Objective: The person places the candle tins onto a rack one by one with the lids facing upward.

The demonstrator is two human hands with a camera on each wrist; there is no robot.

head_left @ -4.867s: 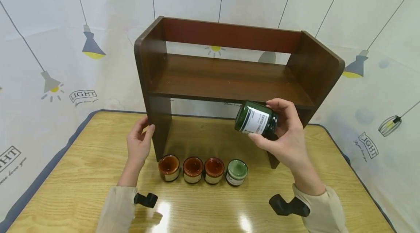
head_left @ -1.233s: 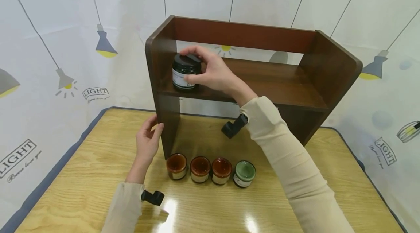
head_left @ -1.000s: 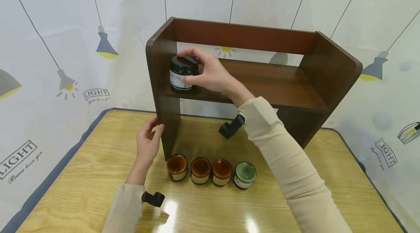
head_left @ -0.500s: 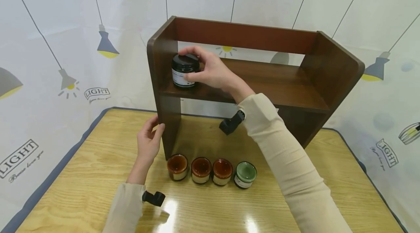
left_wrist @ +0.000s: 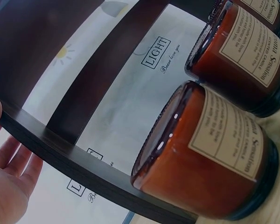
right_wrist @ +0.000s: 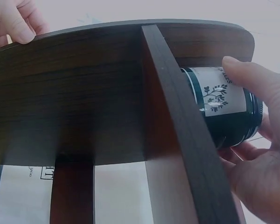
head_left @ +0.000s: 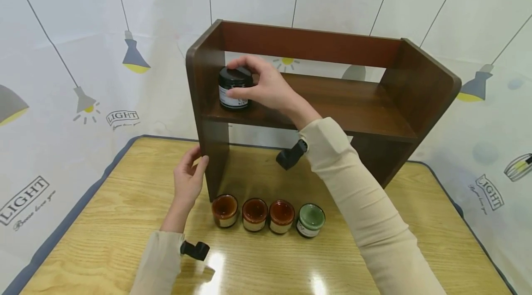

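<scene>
A dark green glass candle jar (head_left: 233, 83) with a black lid and white label stands upright at the left end of the dark wooden shelf unit's (head_left: 345, 108) upper board. My right hand (head_left: 272, 87) grips it, thumb across the label in front and fingers around the far side. In the right wrist view, the jar (right_wrist: 226, 109) sits right at the board's edge. My left hand (head_left: 188, 182) holds the front edge of the left side panel between thumb and fingers. The fingers (left_wrist: 32, 170) show behind that panel in the left wrist view.
Three amber candle jars (head_left: 255, 215) and one green candle jar (head_left: 311, 220) stand in a row on the wooden table (head_left: 104, 202), in front of the unit's lower opening. A printed white backdrop (head_left: 158, 69) hangs behind the table.
My right hand has carried the tilted dark green candle jar from the right to the upper board's left end, upright. Lately my thumb slid left over the label. My left hand keeps its hold.
</scene>
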